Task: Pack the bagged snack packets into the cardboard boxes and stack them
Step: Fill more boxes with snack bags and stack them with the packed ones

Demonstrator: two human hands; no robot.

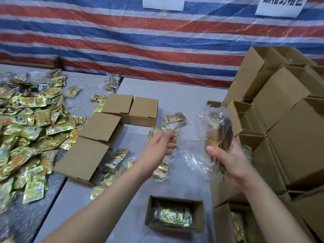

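My right hand (226, 160) grips a clear plastic bag of snack packets (217, 130) and holds it upright above the table. My left hand (161, 146) reaches forward with loosely curled fingers over another bagged bundle of gold packets (163, 133); whether it holds the bundle is unclear. An open cardboard box (175, 199) near the front edge has a bag of gold packets inside. A second open box (226, 218) with packets stands to its right. More bagged bundles (175, 118) lie on the table.
A big heap of loose gold snack packets (26, 123) covers the left table. Several closed small boxes (100, 127) sit mid-table. A tall stack of open cardboard boxes (284, 106) fills the right side. A striped tarp (140, 41) hangs behind.
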